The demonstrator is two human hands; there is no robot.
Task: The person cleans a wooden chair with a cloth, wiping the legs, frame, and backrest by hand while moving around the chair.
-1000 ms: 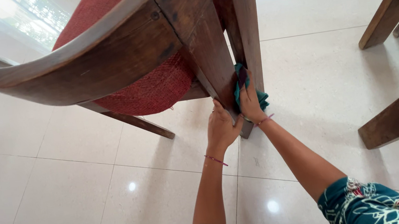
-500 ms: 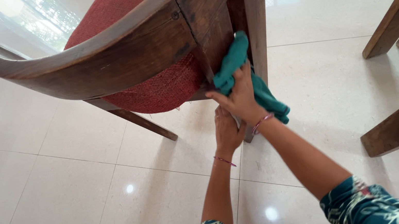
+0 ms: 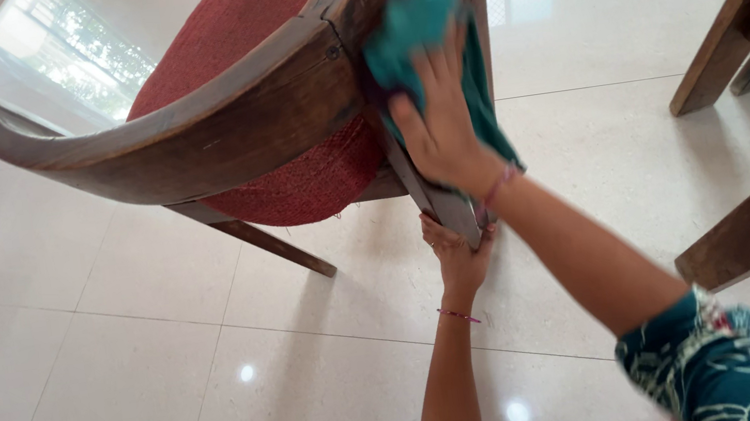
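A glossy cream tiled floor [image 3: 108, 395] fills the view from above, bright with reflected window light at the far left. On it stands a dark wooden chair [image 3: 218, 140], tipped so that its curved backrest sweeps from the far left toward the centre and its red woven seat cushion [image 3: 241, 24] faces up and away. The chair's rear leg [image 3: 437, 197] runs as a long slanted bar from the top centre down toward the near floor, its long axis leaning slightly from upper left to lower right. At the right edge, the brown wooden legs of other furniture [image 3: 740, 22] come into view, well apart from the chair.

The right hand [image 3: 441, 123] reaches in from the near right, its arm in a teal patterned sleeve [image 3: 720, 367]. Its fingers [image 3: 445, 49] are spread flat, pressing a teal cloth [image 3: 415, 9] against the upper part of the chair leg, where leg and backrest meet. The cloth is bunched under the palm, and its long axis hangs downward along the leg, a loose tail trailing to the right of the wrist.

The left hand [image 3: 459, 252] comes up from the near centre and its fingers are closed around the lower end of the same leg, just below the right hand. A thin pink bracelet [image 3: 458, 314] circles that wrist.
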